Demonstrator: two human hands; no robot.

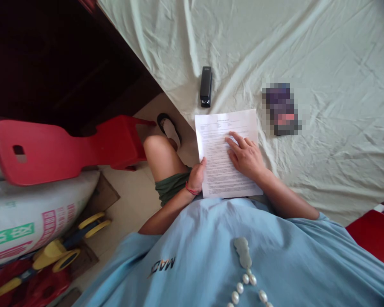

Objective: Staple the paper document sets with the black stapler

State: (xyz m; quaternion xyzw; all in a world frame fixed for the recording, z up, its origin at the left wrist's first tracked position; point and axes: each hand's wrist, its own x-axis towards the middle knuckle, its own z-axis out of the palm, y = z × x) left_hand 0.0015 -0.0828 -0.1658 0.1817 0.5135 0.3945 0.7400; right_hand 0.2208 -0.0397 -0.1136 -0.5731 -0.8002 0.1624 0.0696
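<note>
one white rectangular sheet of printed paper (216, 160) under both hands, print side up; reaches from the corner of the pale, creased tablecloth (333, 47) to the light-blue fabric shirt (205, 247). cannot tell single sheet from stack.

grasps the paper's left edge with left hand (196, 177): thumb on top, remaining fingers mostly out of sight. rests right hand (246, 157) on the page, fingers loosely spread over the upper-middle lines, closed on nothing.

progress, as judged: would log the paper as in hand and lying fairly straight. black oblong stapler (206, 87) on the cloth, just beyond the page's top left corner, apart from both hands; would log as not in use. cannot make out any staple or pen mark on the page. cannot judge lines read against lines left; remainder not determinable from this view.

writing: short heading at top of page, smaller entries below, then dense lines to the bottom; too fine to read. dark lettering (163, 266) on shirt, upside down; perhaps "ma" at the start, not certain. bulging white sack (54, 185) at lower left, with pink and green printed characters; cannot transcribe with confidence. tiny pale mark on stapler top: illegible. dark rectangular object (281, 108) right of the page: pixelated, no label recoverable.
</note>
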